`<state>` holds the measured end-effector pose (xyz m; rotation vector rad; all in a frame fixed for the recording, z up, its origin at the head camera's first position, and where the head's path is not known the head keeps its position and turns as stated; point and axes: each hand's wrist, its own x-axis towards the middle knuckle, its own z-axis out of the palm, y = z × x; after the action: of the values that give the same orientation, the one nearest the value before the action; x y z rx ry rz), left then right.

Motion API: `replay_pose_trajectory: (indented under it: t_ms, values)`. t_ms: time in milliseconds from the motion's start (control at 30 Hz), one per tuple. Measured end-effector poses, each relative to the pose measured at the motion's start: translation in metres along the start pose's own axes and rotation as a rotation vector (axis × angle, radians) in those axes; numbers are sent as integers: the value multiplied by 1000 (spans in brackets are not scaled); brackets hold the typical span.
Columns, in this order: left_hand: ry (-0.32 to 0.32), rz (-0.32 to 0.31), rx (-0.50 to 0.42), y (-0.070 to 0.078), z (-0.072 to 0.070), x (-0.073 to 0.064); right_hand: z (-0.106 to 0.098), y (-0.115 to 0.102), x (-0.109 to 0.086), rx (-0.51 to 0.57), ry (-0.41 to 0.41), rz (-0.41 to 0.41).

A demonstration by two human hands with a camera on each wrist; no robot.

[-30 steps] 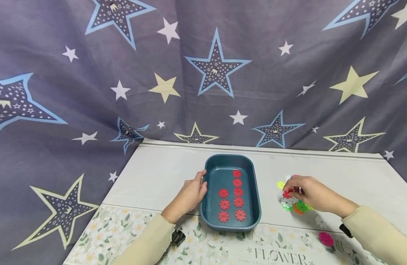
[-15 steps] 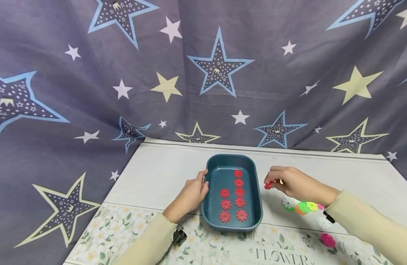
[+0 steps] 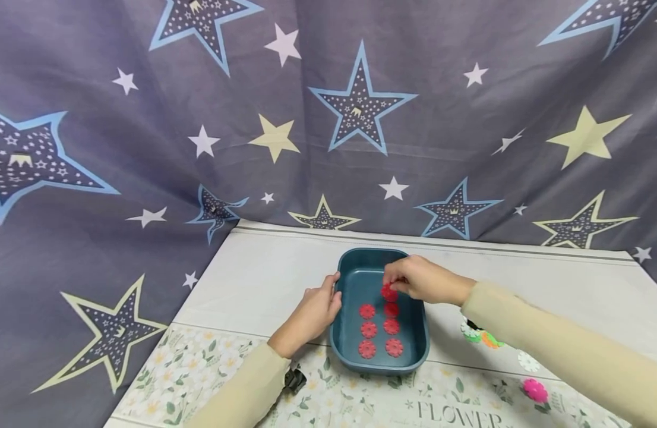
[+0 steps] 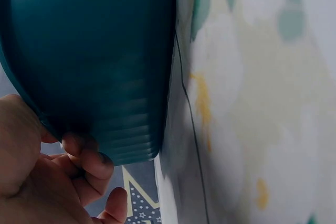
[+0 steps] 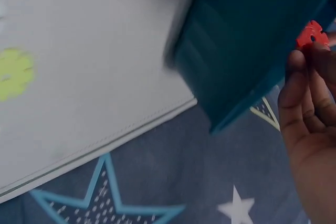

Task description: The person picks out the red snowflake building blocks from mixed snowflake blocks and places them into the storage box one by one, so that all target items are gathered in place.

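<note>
A deep blue-green rectangular tray [image 3: 380,368] stands on the table. My left hand [image 3: 312,309] grips its left rim, thumb over the edge; in the left wrist view the fingers [image 4: 90,162] curl against the outer wall. Inside lie red notched plastic discs, three in a left column [image 3: 368,329] and several in a right column [image 3: 391,326]. Over the right column's far end, my right hand [image 3: 426,279] pinches another red notched disc [image 5: 313,34] between thumb and fingers. That hand hides the disc at the far end of the column.
Right of the tray, partly under the right forearm, lie loose notched discs: white-and-green ones [image 3: 470,329], an orange one [image 3: 490,339], a white one [image 3: 528,361] and a pink one [image 3: 535,390]. A star-patterned curtain [image 3: 243,89] hangs behind the table.
My right hand has carried the red disc from the loose pile leftwards, over the tray's right rim and inside. The left hand stays on the tray. The view has shifted slightly.
</note>
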<state>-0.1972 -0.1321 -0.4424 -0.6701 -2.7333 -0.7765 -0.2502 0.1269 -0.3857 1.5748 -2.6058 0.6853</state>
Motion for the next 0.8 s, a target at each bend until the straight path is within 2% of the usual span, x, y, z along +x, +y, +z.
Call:
replay_pose_trajectory:
  t_ms: [200, 400, 600, 700, 800]
  values:
    - [-28, -14, -6, 5, 1, 2, 14, 13, 29, 38, -114, 70]
    - [-59, -17, 1, 10, 0, 5, 26, 19, 39, 56, -217, 126]
    - [-48, -16, 10, 9, -1, 4, 34, 19, 46, 24, -224, 174]
    - [-46, -22, 18, 7, -3, 3, 32, 17, 49, 17, -208, 147]
    - [-43, -27, 18, 3, -4, 0, 24, 16, 47, 0, -152, 99]
